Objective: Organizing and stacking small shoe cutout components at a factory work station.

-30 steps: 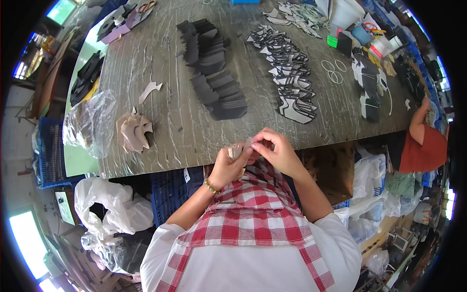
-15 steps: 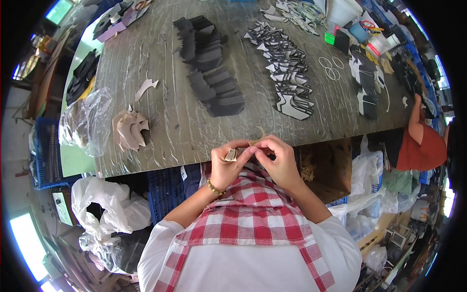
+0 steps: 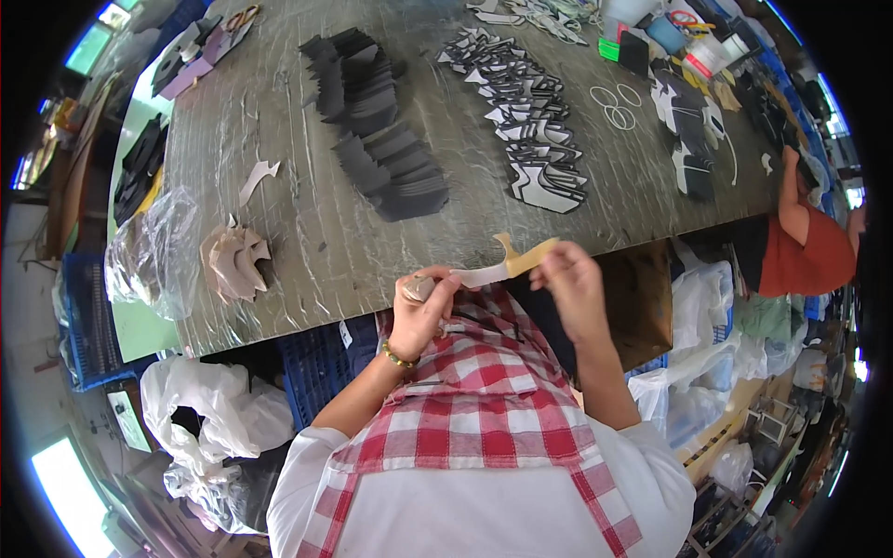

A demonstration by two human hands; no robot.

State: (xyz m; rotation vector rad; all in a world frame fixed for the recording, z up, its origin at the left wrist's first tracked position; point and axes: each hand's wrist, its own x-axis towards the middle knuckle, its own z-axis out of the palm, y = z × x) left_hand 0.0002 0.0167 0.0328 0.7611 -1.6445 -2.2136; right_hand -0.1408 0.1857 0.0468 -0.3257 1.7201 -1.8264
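Note:
My left hand (image 3: 420, 314), with a beaded bracelet at the wrist, is closed on a small bundle of beige pieces (image 3: 419, 288). Between its thumb and forefinger it also pinches the end of a pale strip (image 3: 482, 275). From that strip's far end a tan backing layer (image 3: 532, 258) curls away toward my right hand (image 3: 572, 286), whose fingers are pinched at its end and slightly blurred. Both hands are just off the near table edge, above my red checked apron. A beige stack of cut pieces (image 3: 234, 265) lies to the left, with a single loose cut piece (image 3: 259, 180) beyond it.
On the table (image 3: 298, 270) lie a row of dark grey cut pieces (image 3: 395, 177), a row of white-and-black pieces (image 3: 539, 167) and several pale rings (image 3: 617, 107). An open cardboard box (image 3: 644, 312) sits below the edge. Another person in red (image 3: 807, 259) works at the right.
My right hand has moved away from my left, to the right, drawing the tan layer off the pale strip. The left hand keeps its hold and has shifted slightly left.

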